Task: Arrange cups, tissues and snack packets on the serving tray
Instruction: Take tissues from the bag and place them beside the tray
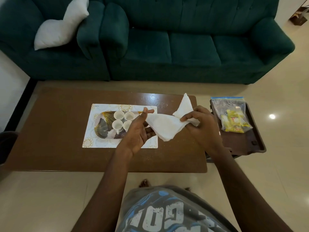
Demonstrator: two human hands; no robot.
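Note:
A white tissue (pixel 164 127) hangs in the air over the right part of the brown table, held by both hands. My left hand (pixel 138 133) pinches its left edge with fingers spread, palm up. My right hand (pixel 199 126) grips its right side, and a folded point of the tissue sticks up behind that hand. Below and left of the hands, a patterned serving tray (pixel 102 126) holds several small white cups (pixel 119 115) grouped together. A clear zip bag of yellow snack packets (pixel 232 118) lies on a dark side stand at the right.
The tray rests on a white placemat (pixel 88 138) on the brown coffee table (pixel 58 148). A dark side stand (pixel 247 144) is to the right. A green sofa (pixel 184 47) with a white cushion (pixel 61 25) stands behind. Pale tiled floor surrounds everything.

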